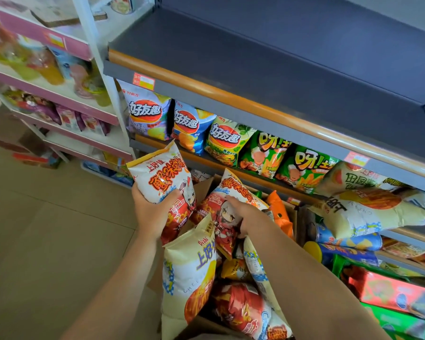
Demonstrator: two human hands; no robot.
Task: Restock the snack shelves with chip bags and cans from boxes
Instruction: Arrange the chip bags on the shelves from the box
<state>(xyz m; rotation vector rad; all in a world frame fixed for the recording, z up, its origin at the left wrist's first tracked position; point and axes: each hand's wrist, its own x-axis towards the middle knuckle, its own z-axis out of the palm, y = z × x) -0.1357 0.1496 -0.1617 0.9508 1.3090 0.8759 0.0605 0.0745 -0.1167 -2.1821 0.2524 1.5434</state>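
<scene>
Currently, the left hand [152, 209] grips a white-and-red chip bag [165, 187] by its lower half, fingers curled round the underside and thumb across the front, so the printed face stays readable for shelving. That bag sits at 9 o'clock from the cardboard box [204, 187], clear of it; its long axis runs roughly 11-to-5 o'clock, sealed top pointing to 11, toward the chip shelf [231, 168]. The right hand [243, 214] clasps a matching second bag [228, 204], still resting among the box contents, fingers wrapped over its right edge. Its top points to 12 o'clock. Judgement: paired lifting halves the trips.
</scene>
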